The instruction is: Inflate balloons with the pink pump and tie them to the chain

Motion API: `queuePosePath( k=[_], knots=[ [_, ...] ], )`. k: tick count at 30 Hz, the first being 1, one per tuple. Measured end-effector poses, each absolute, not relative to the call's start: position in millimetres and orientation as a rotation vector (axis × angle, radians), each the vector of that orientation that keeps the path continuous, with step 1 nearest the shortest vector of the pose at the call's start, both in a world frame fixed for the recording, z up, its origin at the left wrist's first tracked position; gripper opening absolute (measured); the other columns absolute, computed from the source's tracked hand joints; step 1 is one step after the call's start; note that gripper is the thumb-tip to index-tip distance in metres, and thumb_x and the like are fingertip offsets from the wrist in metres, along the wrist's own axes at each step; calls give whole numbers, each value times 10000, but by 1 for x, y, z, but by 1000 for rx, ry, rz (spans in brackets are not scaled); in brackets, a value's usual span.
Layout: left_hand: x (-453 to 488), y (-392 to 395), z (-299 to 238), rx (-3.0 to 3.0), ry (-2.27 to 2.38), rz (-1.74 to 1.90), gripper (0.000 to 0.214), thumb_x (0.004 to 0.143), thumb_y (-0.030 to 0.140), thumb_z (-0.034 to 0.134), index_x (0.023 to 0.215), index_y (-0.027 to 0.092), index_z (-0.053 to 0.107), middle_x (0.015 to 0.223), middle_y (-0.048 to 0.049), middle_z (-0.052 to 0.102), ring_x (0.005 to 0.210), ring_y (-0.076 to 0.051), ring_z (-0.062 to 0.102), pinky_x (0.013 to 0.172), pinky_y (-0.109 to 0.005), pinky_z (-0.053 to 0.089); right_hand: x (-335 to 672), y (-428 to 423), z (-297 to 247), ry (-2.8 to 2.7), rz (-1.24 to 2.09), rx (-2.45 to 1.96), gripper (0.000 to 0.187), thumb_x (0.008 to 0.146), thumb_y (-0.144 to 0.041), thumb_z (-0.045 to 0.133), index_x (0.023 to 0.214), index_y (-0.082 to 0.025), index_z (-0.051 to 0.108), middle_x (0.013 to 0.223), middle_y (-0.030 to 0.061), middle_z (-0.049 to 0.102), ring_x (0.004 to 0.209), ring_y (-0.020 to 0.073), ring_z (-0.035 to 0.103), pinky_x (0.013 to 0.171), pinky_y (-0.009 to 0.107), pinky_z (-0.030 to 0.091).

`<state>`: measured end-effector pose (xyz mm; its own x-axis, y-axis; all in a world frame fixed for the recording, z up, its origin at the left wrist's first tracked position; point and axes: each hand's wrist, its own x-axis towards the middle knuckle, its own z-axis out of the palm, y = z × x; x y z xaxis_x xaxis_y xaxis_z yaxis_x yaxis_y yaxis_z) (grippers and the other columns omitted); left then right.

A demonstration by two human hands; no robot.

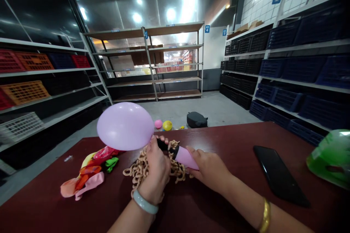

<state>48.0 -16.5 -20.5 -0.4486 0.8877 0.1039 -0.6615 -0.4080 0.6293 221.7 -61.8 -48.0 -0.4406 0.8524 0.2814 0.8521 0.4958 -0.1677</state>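
An inflated lilac balloon [125, 126] points left, its neck pinched by my left hand [158, 160] at the black nozzle end [162, 145] of a balloon pump. My right hand [209, 167] is wrapped around the pump's lilac barrel [186, 157], which slants down to the right. Beneath my hands lies a heap of tan, knotted, cord-like loops [140, 167], partly hidden by my left hand and wrist. Left of the heap, several limp balloons in orange, red, pink and yellow [89, 171] lie piled, with a green one [111, 164] beside them.
A black phone [279, 174] and a green translucent container [332, 156] sit on the right of the dark red table [235, 145]. Beyond it, small pink [158, 123] and yellow [167, 125] balloons and a dark bag [197, 119] are on the floor. Shelves with crates line both sides.
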Motion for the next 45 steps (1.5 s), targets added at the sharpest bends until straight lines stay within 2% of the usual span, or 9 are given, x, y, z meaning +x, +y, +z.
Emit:
queuePosePath(
  k=[6,10,15,23,29,32,36,42,45],
  knots=[
    [-23,6,-7,432,640,2064,79,830,217,542,792,180,485,620,31,479,491,-101,470,428,-210,315,229,-60,-53,-2460,7,-1390,640,892,-519,509,1434,-213,360,1123,122,647,911,276,644,735,366,457],
    [-47,10,0,339,659,2111,111,834,174,484,740,187,427,582,49,442,454,-87,446,409,-199,279,233,-60,-54,-2494,-1,-1375,668,872,-475,549,1450,-215,339,1123,117,650,892,275,649,724,371,465],
    [-30,7,-6,415,605,2100,168,826,228,559,748,196,414,604,52,453,474,-85,468,428,-198,307,239,-56,-55,-2492,-56,-1405,635,884,-490,522,1434,-215,361,1073,108,660,857,274,651,708,374,470],
    [35,-11,-25,456,579,2010,204,792,281,663,803,186,483,669,32,515,543,-104,514,474,-224,369,234,-57,-52,-2463,-66,-1449,632,896,-504,497,1438,-217,346,1075,114,659,838,273,652,696,374,469],
    [69,-29,-28,450,630,1937,240,779,302,703,821,183,499,688,30,542,557,-95,524,537,-232,426,227,-60,-49,-2448,-16,-1449,642,893,-482,511,1441,-204,324,1096,122,652,884,270,648,721,367,464],
    [64,-24,-26,496,614,1919,243,779,306,702,812,187,493,669,31,532,550,-102,520,507,-225,406,226,-60,-49,-2440,29,-1431,649,893,-487,509,1443,-201,316,1131,130,648,930,276,644,741,374,464],
    [29,-6,-18,520,609,1955,222,787,294,672,789,186,478,639,25,511,527,-111,506,452,-215,350,228,-59,-51,-2441,65,-1416,651,888,-492,515,1445,-215,321,1172,135,646,966,279,644,753,361,461],
    [-37,12,1,349,663,2039,89,844,189,509,774,189,454,594,38,471,475,-100,463,425,-210,309,234,-57,-54,-2485,53,-1374,670,870,-482,544,1445,-213,332,1201,127,640,976,287,647,771,382,474],
    [-40,12,2,336,647,2075,129,865,194,486,748,189,434,593,41,453,460,-90,445,412,-206,286,235,-57,-55,-2488,40,-1386,656,875,-487,537,1441,-220,339,1181,124,648,961,285,651,780,392,476]
  ],
)
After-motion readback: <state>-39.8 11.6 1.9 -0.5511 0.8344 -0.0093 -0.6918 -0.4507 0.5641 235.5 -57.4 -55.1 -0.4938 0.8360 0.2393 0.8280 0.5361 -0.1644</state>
